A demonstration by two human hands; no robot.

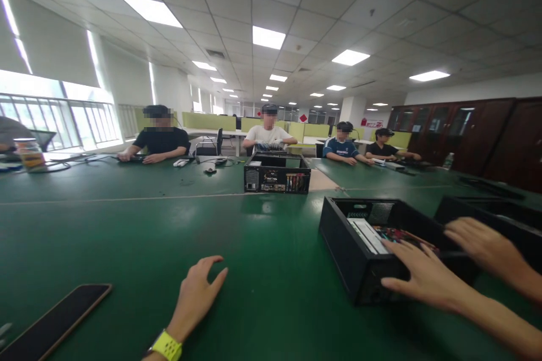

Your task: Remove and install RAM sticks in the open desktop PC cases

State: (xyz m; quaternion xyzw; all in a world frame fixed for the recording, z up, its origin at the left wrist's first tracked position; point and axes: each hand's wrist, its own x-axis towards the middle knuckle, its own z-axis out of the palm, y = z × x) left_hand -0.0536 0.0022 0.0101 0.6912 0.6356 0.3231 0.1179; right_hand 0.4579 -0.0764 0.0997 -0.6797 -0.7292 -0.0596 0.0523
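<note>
Fingers first: our left hand (pixel 195 292) lies palm down on the green bench (pixel 127 236) near its front edge. The fingers are loosely spread and the thumb is out; it holds nothing. A yellow strap (pixel 167 345) circles that wrist.

Our right hand (pixel 423 279) reaches in from the right and rests on the near right corner of the open black case (pixel 342 242). Its fingers are splayed flat over the top rim and the thumb hangs down the front wall. The hand presses on the case and does not clasp it. The case sits on the right part of the bench, well apart from our left hand, with boards and a pale drive visible inside.

Another hand (pixel 486 248), which looks to be a neighbour's, lies with open fingers on the far right rim of the same case, just beyond our right hand.

A dark phone (pixel 55 321) lies flat by the front left corner. A 2nd case (pixel 277 172) stands mid-bench toward the far edge, and a 3rd case (pixel 486 205) is just beside ours at the right edge. 4 people sit along the far side, and a jar (pixel 29 155) stands at the far left.
</note>
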